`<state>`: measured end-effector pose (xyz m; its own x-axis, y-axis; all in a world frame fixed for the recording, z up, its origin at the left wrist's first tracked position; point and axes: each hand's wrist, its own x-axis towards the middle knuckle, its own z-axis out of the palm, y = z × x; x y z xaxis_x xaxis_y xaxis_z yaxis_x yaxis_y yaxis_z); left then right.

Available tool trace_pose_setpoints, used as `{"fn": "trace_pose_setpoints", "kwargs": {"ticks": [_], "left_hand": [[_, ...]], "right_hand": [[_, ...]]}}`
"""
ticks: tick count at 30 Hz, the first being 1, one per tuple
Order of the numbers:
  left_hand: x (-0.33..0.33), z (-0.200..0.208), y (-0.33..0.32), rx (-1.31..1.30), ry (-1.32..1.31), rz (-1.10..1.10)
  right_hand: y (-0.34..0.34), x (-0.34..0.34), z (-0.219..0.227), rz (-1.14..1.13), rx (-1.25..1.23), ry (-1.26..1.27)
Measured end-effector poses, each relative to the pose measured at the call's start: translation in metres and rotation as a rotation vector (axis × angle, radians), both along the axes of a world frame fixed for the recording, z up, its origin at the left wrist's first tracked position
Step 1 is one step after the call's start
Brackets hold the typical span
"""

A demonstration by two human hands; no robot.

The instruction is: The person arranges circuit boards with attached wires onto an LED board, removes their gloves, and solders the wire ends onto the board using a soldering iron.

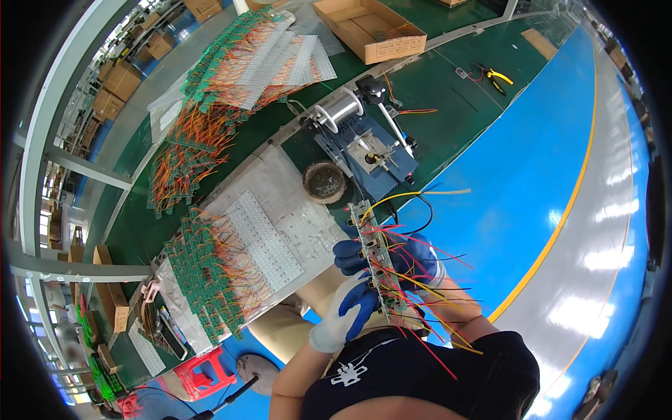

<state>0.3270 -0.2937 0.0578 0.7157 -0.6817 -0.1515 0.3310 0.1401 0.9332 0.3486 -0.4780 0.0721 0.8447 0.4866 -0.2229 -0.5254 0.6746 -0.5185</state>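
While thin wires point(434, 192) splay, left hand point(346, 315) and right hand point(413, 260) close their grip around a slim board point(374, 248).

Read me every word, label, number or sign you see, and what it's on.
No text can be read.
Open cardboard box: print on its side, too small and blurred.
Narrow cardboard box at left: marks, too small.
Black shirt: white graphic, no legible letters.
Held circuit-board strip: nothing legible.
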Motion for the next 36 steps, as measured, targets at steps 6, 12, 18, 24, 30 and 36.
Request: {"fn": "trace_pose_setpoints", "kwargs": {"ticks": [6,12,18,24,30,36], "left_hand": [[-0.01,-0.001,-0.016,-0.442,0.537,-0.035],[-0.026,-0.033,-0.029,-0.471,0.744,0.069],[-0.021,-0.013,-0.047,-0.464,0.545,0.055],[-0.014,-0.033,-0.063,-0.853,0.978,-0.101],[-0.009,-0.014,-0.076,-0.954,0.954,-0.186],[0.0,-0.025,-0.064,-0.801,0.651,-0.302]], "right_hand": [[0.008,-0.007,-0.091,-0.146,0.625,0.0],[0.011,0.0,-0.058,-0.263,0.248,-0.149],[0.001,-0.003,-0.034,-0.315,0.03,0.062],[-0.01,-0.01,-0.05,-0.492,0.066,0.113],[-0.031,-0.003,-0.047,-0.401,0.5,-0.136],[-0.062,0.03,-0.022,-0.409,0.616,-0.338]]}}
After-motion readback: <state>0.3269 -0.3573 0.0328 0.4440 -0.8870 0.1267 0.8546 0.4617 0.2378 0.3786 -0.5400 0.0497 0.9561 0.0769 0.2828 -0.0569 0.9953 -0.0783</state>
